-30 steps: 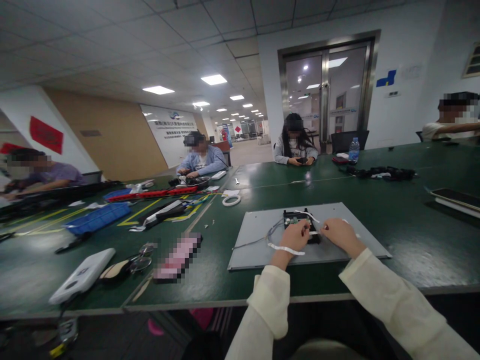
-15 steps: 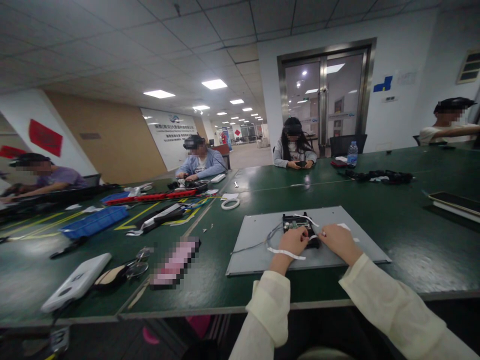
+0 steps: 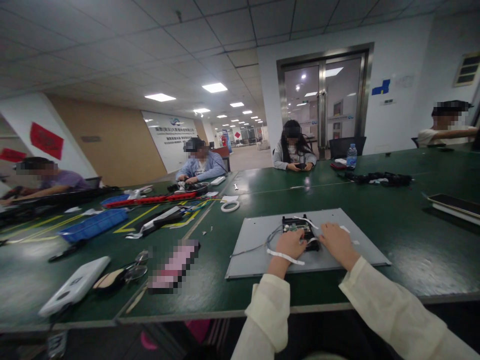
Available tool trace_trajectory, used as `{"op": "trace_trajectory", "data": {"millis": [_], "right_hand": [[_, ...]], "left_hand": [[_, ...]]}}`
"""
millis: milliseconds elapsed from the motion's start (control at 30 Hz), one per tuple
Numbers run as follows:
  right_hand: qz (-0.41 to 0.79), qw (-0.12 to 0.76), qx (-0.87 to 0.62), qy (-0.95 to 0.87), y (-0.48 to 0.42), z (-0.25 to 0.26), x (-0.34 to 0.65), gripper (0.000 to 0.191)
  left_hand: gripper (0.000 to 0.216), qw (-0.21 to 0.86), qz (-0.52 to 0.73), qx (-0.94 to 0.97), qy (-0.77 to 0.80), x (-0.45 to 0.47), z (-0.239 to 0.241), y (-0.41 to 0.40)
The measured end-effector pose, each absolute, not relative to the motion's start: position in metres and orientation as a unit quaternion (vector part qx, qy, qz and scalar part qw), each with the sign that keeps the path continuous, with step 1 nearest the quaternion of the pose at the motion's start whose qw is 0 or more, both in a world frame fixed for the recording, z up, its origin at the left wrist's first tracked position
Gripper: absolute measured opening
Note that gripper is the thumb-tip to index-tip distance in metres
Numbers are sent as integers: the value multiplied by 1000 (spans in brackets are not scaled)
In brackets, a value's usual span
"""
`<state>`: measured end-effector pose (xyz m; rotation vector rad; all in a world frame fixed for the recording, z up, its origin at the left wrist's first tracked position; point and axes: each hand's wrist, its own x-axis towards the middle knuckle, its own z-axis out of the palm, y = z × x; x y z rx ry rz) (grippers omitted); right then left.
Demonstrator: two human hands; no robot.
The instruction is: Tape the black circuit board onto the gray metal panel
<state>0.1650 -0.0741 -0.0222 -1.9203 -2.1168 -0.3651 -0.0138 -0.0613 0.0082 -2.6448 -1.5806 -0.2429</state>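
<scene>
A black frame with a green circuit board (image 3: 296, 225) lies on a flat grey panel (image 3: 255, 260) in front of me. Over the board's near right part is my left hand (image 3: 289, 246), its fingers drawn together beside a short white strip (image 3: 312, 241). What those fingers grip is hidden. My right hand (image 3: 339, 245) is at the frame's right edge, fingers bent and close together, their tips partly hidden. A white tape strip (image 3: 287, 256) crosses my left wrist. Another pale strip (image 3: 305, 220) lies over the board's far side, and thin grey cables (image 3: 272, 237) run out leftward.
Left of the panel lie a pink phone (image 3: 176, 265), glasses (image 3: 138, 267) and a white device (image 3: 75, 285). Farther off are a blue tray (image 3: 93, 225), a tape roll (image 3: 230, 206) and a water bottle (image 3: 351, 156). Several people sit around the green table (image 3: 423, 250).
My right hand's fingers have shifted slightly up and left at the frame's right edge. The left hand stays over the board with little movement. The board and panel keep their places.
</scene>
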Motion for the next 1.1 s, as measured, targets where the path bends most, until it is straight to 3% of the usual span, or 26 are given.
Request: {"op": "trace_trajectory", "data": {"millis": [267, 533, 1100], "right_hand": [[-160, 132, -658, -724, -72, -28, 167, 16], [-102, 179, -628, -750, -61, -38, 165, 12], [-133, 147, -639, -743, -61, -43, 161, 14]], "left_hand": [[23, 40, -70, -857, -509, -17, 10, -63], [23, 14, -73, -855, -514, -17, 9, -64], [24, 0, -73, -845, -529, -16, 7, -66]]}}
